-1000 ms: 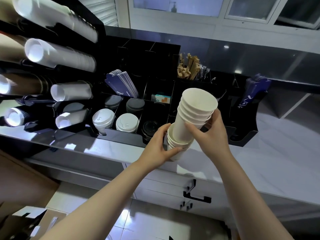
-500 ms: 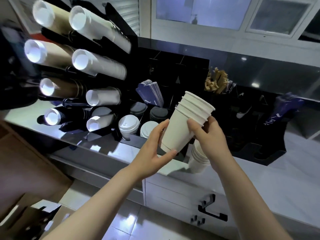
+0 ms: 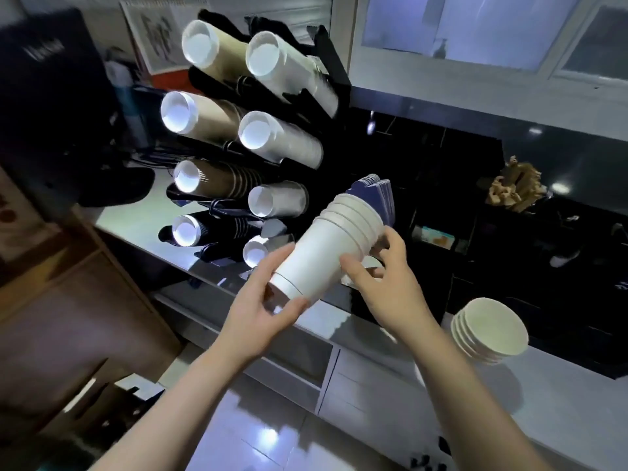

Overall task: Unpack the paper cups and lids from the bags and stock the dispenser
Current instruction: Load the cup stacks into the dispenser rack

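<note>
Stocking is under way: a tilted cup stack (image 3: 331, 248) is gripped above the bench front edge, base cupped by the left hand (image 3: 260, 311), rims pinched by the right hand (image 3: 385, 287); alignment with a dispenser (image 3: 268, 195) slot is needed next.

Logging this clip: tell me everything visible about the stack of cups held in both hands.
The held cup stack is several plain white paper cups nested together, rims ringed at the upper right, base at the lower left. It is tilted, base toward the dispenser. The left hand cradles the base; the right hand grips the side near the rims.
</note>
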Available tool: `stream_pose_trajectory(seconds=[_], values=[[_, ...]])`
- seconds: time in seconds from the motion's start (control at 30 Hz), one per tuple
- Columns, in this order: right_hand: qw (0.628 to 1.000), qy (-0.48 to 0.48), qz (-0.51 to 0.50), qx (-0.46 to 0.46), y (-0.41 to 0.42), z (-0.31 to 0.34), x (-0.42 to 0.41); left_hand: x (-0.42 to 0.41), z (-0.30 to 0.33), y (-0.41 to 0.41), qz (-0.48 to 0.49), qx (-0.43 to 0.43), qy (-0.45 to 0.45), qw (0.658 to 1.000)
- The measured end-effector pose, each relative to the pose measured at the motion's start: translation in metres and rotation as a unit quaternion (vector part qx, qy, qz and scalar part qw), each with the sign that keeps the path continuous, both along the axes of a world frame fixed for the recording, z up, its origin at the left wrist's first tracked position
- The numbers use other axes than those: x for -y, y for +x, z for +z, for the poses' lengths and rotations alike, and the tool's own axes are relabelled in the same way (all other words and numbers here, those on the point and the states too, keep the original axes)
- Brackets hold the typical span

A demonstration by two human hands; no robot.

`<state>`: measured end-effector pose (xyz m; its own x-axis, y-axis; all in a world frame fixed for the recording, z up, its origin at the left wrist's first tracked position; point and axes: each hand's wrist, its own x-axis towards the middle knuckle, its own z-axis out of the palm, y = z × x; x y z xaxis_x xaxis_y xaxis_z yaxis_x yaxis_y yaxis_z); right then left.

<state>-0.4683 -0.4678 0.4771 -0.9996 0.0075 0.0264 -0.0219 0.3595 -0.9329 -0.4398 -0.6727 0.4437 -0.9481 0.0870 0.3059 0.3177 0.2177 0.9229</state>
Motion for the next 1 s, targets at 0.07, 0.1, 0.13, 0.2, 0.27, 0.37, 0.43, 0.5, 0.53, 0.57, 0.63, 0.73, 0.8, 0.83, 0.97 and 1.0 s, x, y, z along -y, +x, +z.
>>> stream_pose_trajectory(seconds=[0.07,0.1,0.13,0.2,0.27,0.37,0.43,0.5,0.53,0.57,0.63,0.73,0.8,0.83,0.97,1.0], values=[[0.998,0.056,0.001,-0.029,-0.002,0.005,0.018,0.023,0.008,-0.005,0.028,-0.003,-0.004,1.000],[0.995,0.083,0.010,-0.052,-0.003,0.007,0.027,0.034,0.012,-0.007,0.041,-0.009,-0.012,0.999],[0.991,0.103,0.025,-0.076,-0.004,0.009,0.037,0.044,0.017,-0.009,0.051,-0.013,-0.019,0.998],[0.981,0.140,0.060,-0.124,-0.006,0.014,0.057,0.062,0.026,-0.013,0.075,-0.015,-0.021,0.997],[0.968,0.174,0.089,-0.155,-0.008,0.015,0.077,0.078,0.032,-0.018,0.100,-0.014,-0.028,0.994],[0.953,0.223,0.097,-0.178,-0.011,0.021,0.101,0.094,0.038,-0.025,0.126,-0.001,-0.029,0.992],[0.954,0.220,0.100,-0.177,-0.013,0.030,0.112,0.099,0.046,-0.025,0.137,-0.011,-0.037,0.990],[0.958,0.204,0.110,-0.166,-0.013,0.038,0.120,0.104,0.056,-0.026,0.147,-0.029,-0.050,0.987],[0.959,0.203,0.111,-0.161,-0.014,0.040,0.125,0.108,0.060,-0.028,0.150,-0.030,-0.048,0.987],[0.960,0.205,0.110,-0.158,-0.016,0.041,0.130,0.113,0.063,-0.031,0.151,-0.028,-0.045,0.987],[0.960,0.211,0.108,-0.147,-0.023,0.040,0.141,0.120,0.067,-0.039,0.147,-0.024,-0.050,0.988],[0.966,0.210,0.096,-0.121,-0.035,0.038,0.155,0.126,0.068,-0.050,0.145,-0.036,-0.078,0.986],[0.969,0.199,0.090,-0.114,-0.042,0.036,0.162,0.131,0.069,-0.057,0.138,-0.045,-0.091,0.985],[0.971,0.191,0.086,-0.112,-0.046,0.035,0.165,0.133,0.069,-0.060,0.128,-0.043,-0.088,0.987],[0.976,0.188,0.083,-0.078,-0.058,0.026,0.166,0.141,0.065,-0.074,0.090,-0.027,-0.065,0.993],[0.975,0.191,0.085,-0.074,-0.060,0.024,0.166,0.142,0.063,-0.078,0.089,-0.027,-0.058,0.994]])
